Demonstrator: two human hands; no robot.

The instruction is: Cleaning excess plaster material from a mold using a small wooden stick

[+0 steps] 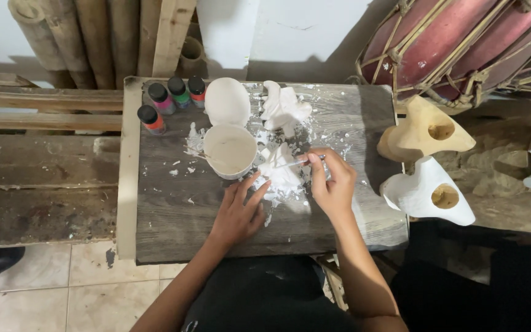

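Left hand (239,212) flat, fingers spread, pressing down small white plaster figure (281,175) at centre of grey wooden worktop (173,215). Right hand (332,184) at figure's 3 o'clock, fingers pinched shut on thin brush (299,162), tip touching figure. Round white paint cup (231,149) at figure's 9 o'clock, just beside. Second white figure (284,107) at 12 o'clock. Four small paint bottles (170,101) at 10 o'clock.

Four paint bottles (170,101) stand upper left on the wooden board (173,215). Bamboo poles (75,37) lean top left. A red drum (456,43) occupies the upper right corner.
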